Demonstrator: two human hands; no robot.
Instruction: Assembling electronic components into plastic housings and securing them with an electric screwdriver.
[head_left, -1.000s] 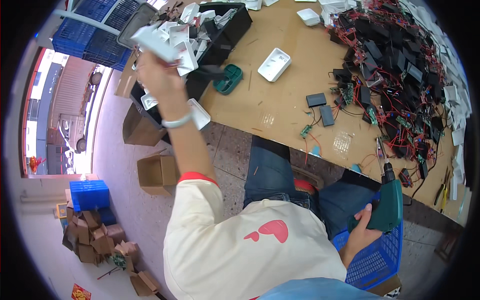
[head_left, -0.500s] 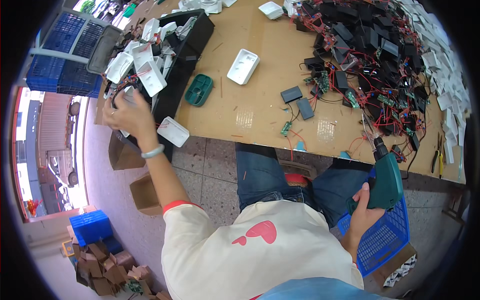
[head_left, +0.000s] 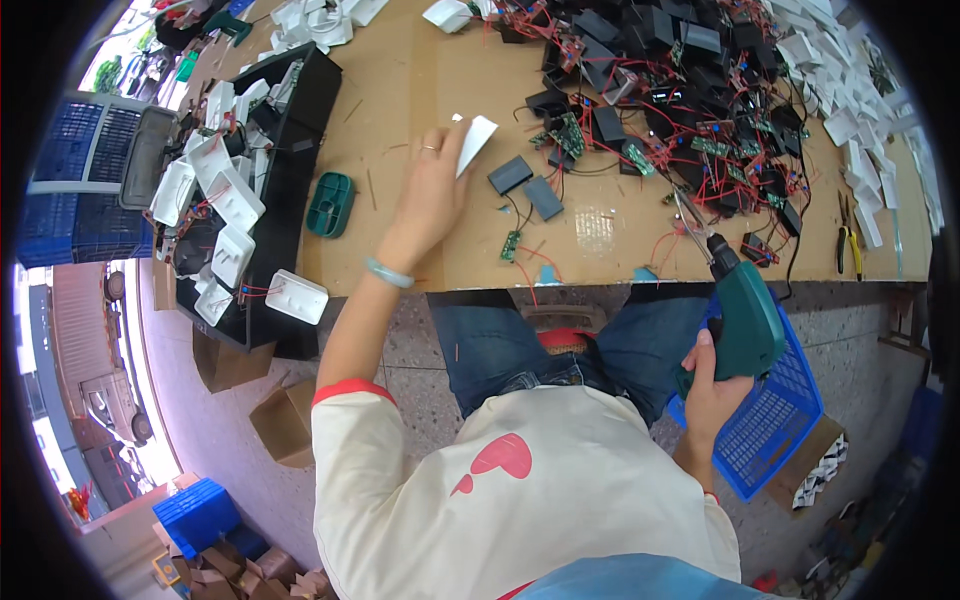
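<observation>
My left hand (head_left: 430,190) is over the table with its fingers closed on a white plastic case (head_left: 477,143), which stands tilted up on edge. Part of the case is hidden behind the fingers. At the table's front edge on the right, my right hand (head_left: 712,385) grips a green electric screwdriver (head_left: 748,315) by its handle, the long bit pointing away toward a heap of wires. Close to the left hand lie two dark grey boxes (head_left: 543,198) wired to a small green circuit board (head_left: 511,246). A green divided tray (head_left: 330,205) sits left of that hand.
A long black bin (head_left: 318,140) on the left holds white cases with wired parts; one white case (head_left: 297,297) hangs at its near end. Black boxes with red wires (head_left: 680,90) heap up at the back right, beside white cases (head_left: 855,150). Yellow-handled pliers (head_left: 855,250) lie at right.
My left hand has come from the black bin to the middle of the table and taken hold of the white case there, tilting it. The right hand still holds the screwdriver. The view has shifted.
</observation>
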